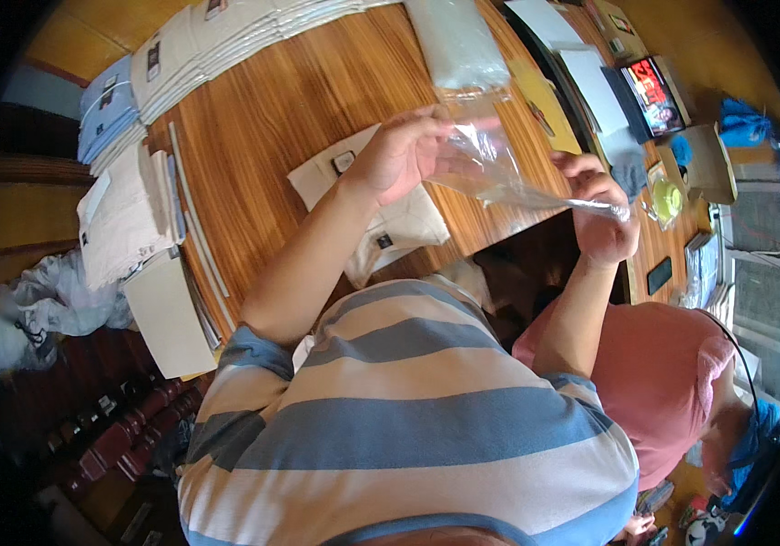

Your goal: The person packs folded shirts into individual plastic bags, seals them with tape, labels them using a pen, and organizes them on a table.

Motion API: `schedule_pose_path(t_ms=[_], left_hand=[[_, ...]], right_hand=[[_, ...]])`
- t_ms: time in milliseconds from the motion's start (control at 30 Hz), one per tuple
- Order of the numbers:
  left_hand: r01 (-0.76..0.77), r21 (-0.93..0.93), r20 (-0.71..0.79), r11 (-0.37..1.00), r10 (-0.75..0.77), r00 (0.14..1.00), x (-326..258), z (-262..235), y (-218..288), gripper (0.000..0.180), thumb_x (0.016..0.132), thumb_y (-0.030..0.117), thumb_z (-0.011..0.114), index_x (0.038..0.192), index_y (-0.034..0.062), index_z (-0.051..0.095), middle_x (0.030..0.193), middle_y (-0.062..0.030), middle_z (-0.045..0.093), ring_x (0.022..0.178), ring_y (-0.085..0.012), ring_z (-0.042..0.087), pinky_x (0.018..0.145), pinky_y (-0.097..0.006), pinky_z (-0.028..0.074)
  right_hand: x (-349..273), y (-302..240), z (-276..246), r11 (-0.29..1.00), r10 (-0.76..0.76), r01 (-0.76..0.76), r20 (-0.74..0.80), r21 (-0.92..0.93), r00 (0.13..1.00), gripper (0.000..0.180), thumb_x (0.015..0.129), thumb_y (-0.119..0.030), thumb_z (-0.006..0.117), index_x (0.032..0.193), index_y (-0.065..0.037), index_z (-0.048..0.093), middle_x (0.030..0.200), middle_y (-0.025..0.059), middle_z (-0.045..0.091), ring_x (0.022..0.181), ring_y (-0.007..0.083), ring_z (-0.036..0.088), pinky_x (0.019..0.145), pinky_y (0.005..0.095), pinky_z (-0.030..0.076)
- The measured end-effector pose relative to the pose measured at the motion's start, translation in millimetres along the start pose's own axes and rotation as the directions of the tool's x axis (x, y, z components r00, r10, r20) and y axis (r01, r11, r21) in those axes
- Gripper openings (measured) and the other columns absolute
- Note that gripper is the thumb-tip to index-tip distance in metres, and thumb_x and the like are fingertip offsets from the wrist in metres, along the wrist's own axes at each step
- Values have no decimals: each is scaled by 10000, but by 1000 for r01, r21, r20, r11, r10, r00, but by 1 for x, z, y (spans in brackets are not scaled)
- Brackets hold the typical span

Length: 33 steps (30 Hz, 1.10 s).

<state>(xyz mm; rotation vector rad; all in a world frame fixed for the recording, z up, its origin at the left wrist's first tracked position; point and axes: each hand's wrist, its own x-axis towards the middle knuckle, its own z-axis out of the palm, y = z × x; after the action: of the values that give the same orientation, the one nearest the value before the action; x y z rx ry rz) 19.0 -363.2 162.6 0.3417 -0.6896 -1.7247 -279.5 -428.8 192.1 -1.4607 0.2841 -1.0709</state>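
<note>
Between my two hands stretches a transparent plastic bag [490, 164], held up above the wooden table. My left hand [404, 155] pinches one end of it, fingers closed on the film. At the other end my right hand [601, 214] grips the gathered, shiny edge. Below my left hand and forearm, a folded cream garment [417, 218] with a dark tag lies near the table's front edge, partly covered by my arm. Beyond the bag sits a stack of flat transparent bags [460, 45].
Stacks of folded cream garments [226, 41] line the table's far edge, with a blue bundle [108, 107] at the left. More garments [126, 218] lie on the left side. At right are a yellow envelope [543, 105], a screen [652, 96], a phone [659, 275] and a person in pink [636, 364].
</note>
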Motion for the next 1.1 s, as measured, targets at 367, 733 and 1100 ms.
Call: schedule_pose_path(t_ms=[367, 733, 1100], left_hand=[[-407, 35, 16, 913, 407, 913, -49, -22, 60, 110, 967, 117, 545, 862, 88, 532, 1326, -214, 626, 1380, -401, 565, 1150, -610, 448], [126, 368, -775, 921, 229, 589, -105, -117, 74, 280, 983, 23, 684, 1224, 22, 542, 1210, -274, 725, 1038, -340, 766, 861, -407, 660], [14, 801, -524, 598, 689, 501, -99, -102, 94, 206, 1012, 108, 704, 1187, 19, 765, 1135, -125, 792, 978, -167, 765, 811, -283, 620]], right_hand=[[10, 88, 139, 461, 482, -629, 418, 626, 770, 780, 1015, -609, 551, 1446, 41, 530, 1384, 251, 631, 1304, 417, 607, 1070, 530, 491], [149, 206, 85, 645, 758, -707, 122, -291, 641, 267, 1028, -138, 690, 1255, 1, 671, 1079, 133, 770, 924, 206, 766, 753, 329, 645], [193, 186, 115, 854, 481, -442, 96, -275, 871, 137, 976, -79, 755, 1036, 44, 751, 1006, 122, 793, 735, 128, 736, 598, 260, 602]])
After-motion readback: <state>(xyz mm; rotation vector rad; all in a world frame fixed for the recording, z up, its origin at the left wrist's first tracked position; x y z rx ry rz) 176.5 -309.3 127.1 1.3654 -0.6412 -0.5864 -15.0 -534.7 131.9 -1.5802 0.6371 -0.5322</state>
